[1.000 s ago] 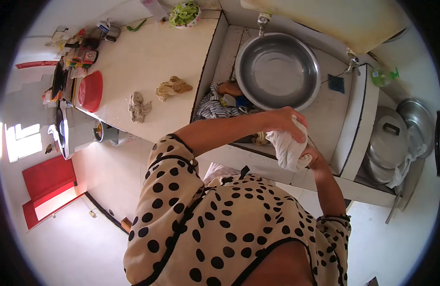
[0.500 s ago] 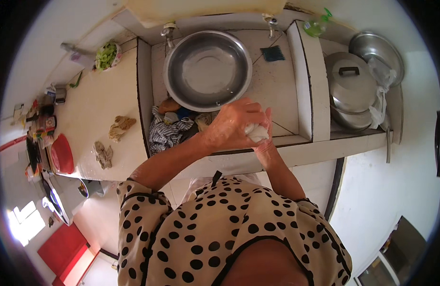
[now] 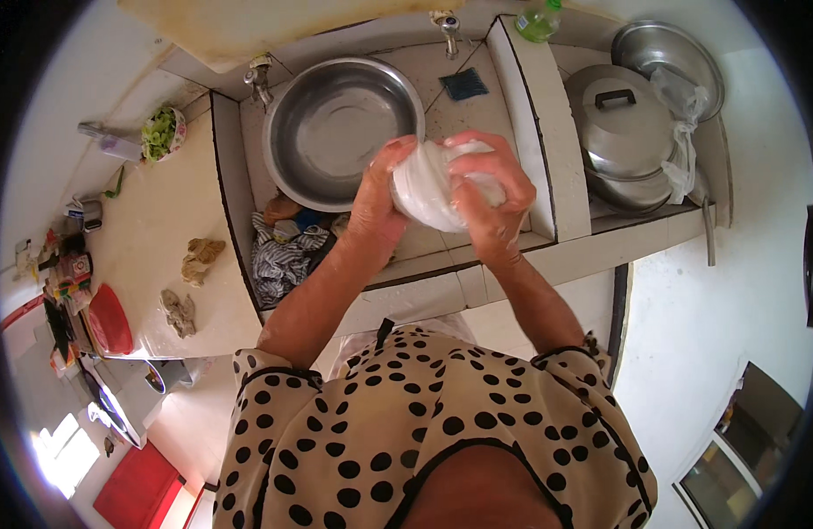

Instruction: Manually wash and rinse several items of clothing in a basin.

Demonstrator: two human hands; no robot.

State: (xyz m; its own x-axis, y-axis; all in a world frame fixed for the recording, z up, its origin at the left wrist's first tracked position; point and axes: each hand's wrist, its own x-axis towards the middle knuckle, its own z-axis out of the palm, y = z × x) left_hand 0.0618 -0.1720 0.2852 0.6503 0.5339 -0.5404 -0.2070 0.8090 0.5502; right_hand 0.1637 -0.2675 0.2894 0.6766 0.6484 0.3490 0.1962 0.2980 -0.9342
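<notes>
Counter (image 3: 155, 238): pale, stretching from about 8 to 10 o'clock of the white cloth (image 3: 424, 189) — the point from which all directions here are read.
Sink (image 3: 481, 119): shallow and tiled, spread beneath the cloth and out past 12 o'clock.
Steel basin (image 3: 345, 132): wide and round, in the sink at 10 o'clock, its rim near the left hand (image 3: 380, 194).
Lidded pot (image 3: 619, 128): at 2 o'clock beyond the sink wall, with a dark handle on its lid and a clear plastic bag (image 3: 684, 137) beside it.
Striped cloth (image 3: 287, 260): crumpled at 8 o'clock, in the sink's near corner.
White cloth: bunched into a wad, held up between both hands above the sink.
Left hand: at 9 o'clock, fingers curled over the cloth's upper edge and clamped on it.
Right hand (image 3: 499, 189): at 3 o'clock, fingers bent, slightly apart, pressing into the cloth — thumb lower down.
Rags: one tan (image 3: 201, 262), one greyish (image 3: 177, 315), on the counter towards 8 o'clock, not touching.
Scouring pad (image 3: 464, 84): dark blue-green, flat on the sink floor at 12 o'clock.
</notes>
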